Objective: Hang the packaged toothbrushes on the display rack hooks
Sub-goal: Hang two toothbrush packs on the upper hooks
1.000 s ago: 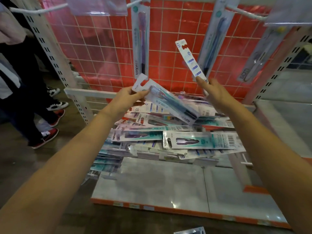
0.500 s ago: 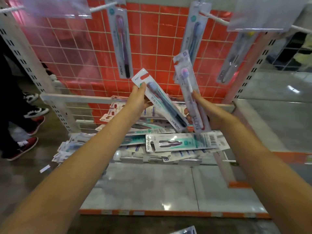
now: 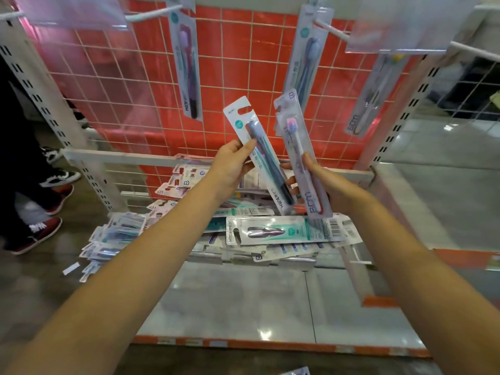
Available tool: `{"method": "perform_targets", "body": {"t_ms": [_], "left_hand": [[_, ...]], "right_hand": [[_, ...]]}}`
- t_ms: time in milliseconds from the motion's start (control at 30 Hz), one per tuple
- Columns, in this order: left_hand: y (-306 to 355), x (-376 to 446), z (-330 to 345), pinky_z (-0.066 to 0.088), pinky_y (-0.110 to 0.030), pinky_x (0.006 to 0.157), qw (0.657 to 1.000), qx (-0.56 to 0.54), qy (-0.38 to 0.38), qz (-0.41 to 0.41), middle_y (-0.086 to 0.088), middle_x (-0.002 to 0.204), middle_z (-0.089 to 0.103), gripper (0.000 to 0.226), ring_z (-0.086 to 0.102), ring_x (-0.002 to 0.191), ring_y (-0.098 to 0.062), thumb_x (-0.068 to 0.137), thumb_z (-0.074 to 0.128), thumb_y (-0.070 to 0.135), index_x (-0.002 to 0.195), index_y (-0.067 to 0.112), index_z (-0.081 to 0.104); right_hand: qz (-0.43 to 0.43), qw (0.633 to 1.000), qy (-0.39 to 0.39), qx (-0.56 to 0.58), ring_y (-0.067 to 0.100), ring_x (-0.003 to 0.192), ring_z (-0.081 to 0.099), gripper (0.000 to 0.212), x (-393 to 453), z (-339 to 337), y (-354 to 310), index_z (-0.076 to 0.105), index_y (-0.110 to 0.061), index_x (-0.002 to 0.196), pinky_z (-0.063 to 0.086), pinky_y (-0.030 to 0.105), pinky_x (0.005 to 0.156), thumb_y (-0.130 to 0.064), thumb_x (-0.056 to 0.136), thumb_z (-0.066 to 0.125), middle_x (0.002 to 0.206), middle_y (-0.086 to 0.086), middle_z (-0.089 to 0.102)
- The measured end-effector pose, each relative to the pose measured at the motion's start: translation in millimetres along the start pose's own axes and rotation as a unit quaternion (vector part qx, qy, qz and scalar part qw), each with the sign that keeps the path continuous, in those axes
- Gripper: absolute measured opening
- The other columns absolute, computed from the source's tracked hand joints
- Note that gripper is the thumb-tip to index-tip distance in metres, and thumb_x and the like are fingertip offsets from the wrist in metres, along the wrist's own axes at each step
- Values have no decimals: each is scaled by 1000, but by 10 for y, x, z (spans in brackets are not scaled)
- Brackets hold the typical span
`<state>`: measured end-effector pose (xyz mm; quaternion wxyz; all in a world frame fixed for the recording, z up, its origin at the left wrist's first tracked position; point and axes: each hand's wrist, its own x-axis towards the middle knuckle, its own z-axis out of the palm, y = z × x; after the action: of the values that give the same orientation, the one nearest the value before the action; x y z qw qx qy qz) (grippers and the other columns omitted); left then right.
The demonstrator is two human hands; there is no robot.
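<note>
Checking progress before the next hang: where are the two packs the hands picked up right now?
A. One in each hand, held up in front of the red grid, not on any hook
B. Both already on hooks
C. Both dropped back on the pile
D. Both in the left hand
A: the left hand grips the dark-blue toothbrush pack and the right hand grips the pink-bristled toothbrush pack, both tilted upward below the hooks.

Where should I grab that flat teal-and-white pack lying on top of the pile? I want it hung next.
Pinch the teal-and-white pack by its right, barcode end, coming from above, probably. It lies flat with its hang slot at the left, so that end stays free for a hook.
</note>
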<state>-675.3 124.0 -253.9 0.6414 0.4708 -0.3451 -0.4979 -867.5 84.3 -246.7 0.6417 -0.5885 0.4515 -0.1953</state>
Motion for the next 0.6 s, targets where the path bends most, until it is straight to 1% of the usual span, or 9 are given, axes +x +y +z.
{"method": "perform_targets", "body": {"t_ms": [67,133,233,367,400,433,500,533,600], "left_hand": [[51,-4,22,53,-30,82,1000,-17,13,11,-4,83,64,15,61,76,-13,97,50,13,85,8,57],[120,-8,38,52,-31,74,999,-29,26,30,-3,79,64,18,60,72,-14,97,50,17,84,9,59],[239,-22,44,55,-29,64,996,-54,46,55,1,76,70,23,65,70,-12,97,50,25,82,14,63],[305,-88,13,56,-31,67,991,-81,82,70,3,80,71,22,67,74,-13,97,49,31,87,18,63],[308,-120,7,56,-31,71,988,-97,90,76,4,80,71,20,68,76,-12,98,49,29,88,18,63],[298,-135,-4,55,-33,80,987,-104,96,81,4,82,71,18,68,83,-13,98,49,28,91,18,63],[277,-185,-33,48,-40,97,988,-89,99,84,3,91,69,17,64,97,-18,97,49,31,99,20,62],[274,-231,-36,48,-41,96,989,-80,92,81,3,92,68,18,64,96,-18,98,47,32,102,21,61],[261,-318,-26,55,-37,80,993,-85,57,66,-1,93,69,24,67,88,-19,100,40,32,113,20,56]], "right_hand": [[-16,1000,2,-10,15,70,65,48,-17,-16,-30,63,-18,93,57,25,62,-56,95,34,72,-4,71],[-46,999,7,-10,13,66,66,49,-36,-36,-63,63,-16,95,55,24,63,-54,96,33,68,-5,71],[-86,996,9,7,10,70,68,45,-52,-70,-89,61,-18,107,52,26,70,-50,98,32,72,-4,72],[-103,994,-10,26,12,80,69,40,-87,-48,-105,61,-24,105,53,26,73,-50,98,31,80,-3,74],[-101,994,-17,32,15,84,69,40,-88,-37,-100,60,-25,107,53,29,77,-51,97,32,85,0,75],[-96,994,-26,38,17,86,69,40,-83,-25,-87,60,-25,109,52,32,81,-52,97,32,88,3,75],[-80,995,-40,51,15,80,70,41,-79,29,-59,59,-23,111,52,34,79,-51,97,32,88,4,75],[-71,995,-45,58,14,76,70,40,-85,67,-46,59,-22,111,53,33,74,-50,98,33,85,3,75],[-65,994,-49,72,11,70,69,39,-88,130,-5,60,-18,113,55,29,66,-46,98,37,79,-1,74]]}}
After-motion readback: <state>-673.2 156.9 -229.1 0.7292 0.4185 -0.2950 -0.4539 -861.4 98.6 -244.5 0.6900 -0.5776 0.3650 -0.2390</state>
